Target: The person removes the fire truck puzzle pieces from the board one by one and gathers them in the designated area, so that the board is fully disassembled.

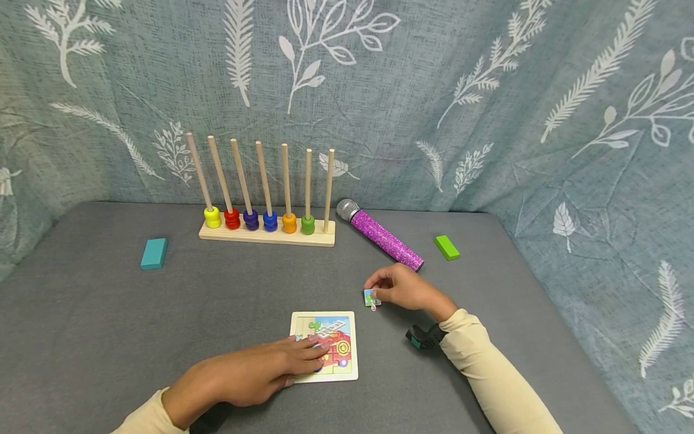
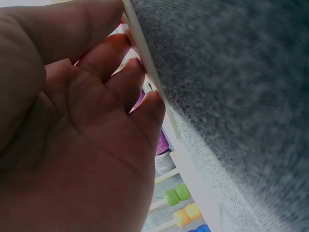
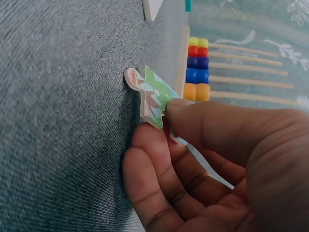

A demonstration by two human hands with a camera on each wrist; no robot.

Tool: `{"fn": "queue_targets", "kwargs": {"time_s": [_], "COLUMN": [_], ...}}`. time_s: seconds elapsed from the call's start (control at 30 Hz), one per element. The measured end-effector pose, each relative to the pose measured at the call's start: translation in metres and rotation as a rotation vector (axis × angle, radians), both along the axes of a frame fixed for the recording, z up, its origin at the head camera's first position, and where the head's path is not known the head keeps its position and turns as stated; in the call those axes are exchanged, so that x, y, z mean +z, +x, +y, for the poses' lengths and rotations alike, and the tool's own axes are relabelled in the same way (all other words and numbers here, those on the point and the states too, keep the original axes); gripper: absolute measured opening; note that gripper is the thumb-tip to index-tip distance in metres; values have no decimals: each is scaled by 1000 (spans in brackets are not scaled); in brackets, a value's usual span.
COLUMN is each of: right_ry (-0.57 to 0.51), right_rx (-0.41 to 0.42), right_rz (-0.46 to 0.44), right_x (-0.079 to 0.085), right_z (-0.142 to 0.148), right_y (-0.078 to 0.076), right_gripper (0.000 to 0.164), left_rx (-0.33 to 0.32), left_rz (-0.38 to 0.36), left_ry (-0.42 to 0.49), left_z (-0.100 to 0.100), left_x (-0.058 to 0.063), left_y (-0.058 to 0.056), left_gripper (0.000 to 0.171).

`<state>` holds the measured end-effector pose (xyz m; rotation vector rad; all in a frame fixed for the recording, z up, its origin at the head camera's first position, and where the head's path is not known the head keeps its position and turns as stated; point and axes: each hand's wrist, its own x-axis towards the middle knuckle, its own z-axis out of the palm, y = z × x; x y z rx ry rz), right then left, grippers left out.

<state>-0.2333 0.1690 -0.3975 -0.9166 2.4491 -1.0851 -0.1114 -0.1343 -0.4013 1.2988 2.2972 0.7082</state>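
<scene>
The person's left hand (image 1: 260, 369) lies over the left part of a square puzzle tray (image 1: 354, 346), fingers stretched out across its surface and the thumb down by the near left corner. The tray sits flat on the grey table (image 1: 244, 289), and between and beyond the fingers I can make out a puzzle picture (image 1: 343, 348): a red vehicle with a white ladder against blue sky.

To the right of the tray and a little farther from the person, the right hand (image 1: 403, 287) pinches a small puzzle piece (image 1: 370, 298) between thumb and fingers. The piece is printed mostly in green and pale blue, with a rounded tab sticking out. It is held tilted, very close to the table; whether its edge touches the cloth I cannot tell. Cream sleeves (image 1: 496, 367) cover both forearms.

Just beyond the right hand lies a microphone (image 1: 386, 239) with a glittery purple handle, its silver head near the right end of a wooden peg rack (image 1: 271, 239). Coloured beads sit low on the rack's pegs, yellow through green. A teal block (image 1: 154, 254) lies well to the left, a green block (image 1: 447, 247) to the right of the microphone. Behind everything hangs a blue-grey curtain (image 1: 379, 150) with white leaves.
</scene>
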Motion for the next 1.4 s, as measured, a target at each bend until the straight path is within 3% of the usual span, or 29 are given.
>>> {"fn": "queue_targets", "kwargs": {"time_s": [0.3,0.8,1.17,1.4], "right_ry": [28,32,62,40], "right_rx": [-5,-8,1,35], "right_rz": [64,81,111,25], "right_x": [-2,0,9,8], "right_z": [3,5,-2,-15], "right_y": [-2,-9,0,6], "right_gripper": [14,16,16,17], "left_rx": [1,-2,5,1], "left_rz": [7,5,-10,0], "left_ry": [-5,-9,-17,-20], "left_z": [1,1,2,2], "left_x": [0,0,1,1], "left_y": [1,0,0,-1], "left_gripper": [51,51,49,50]}}
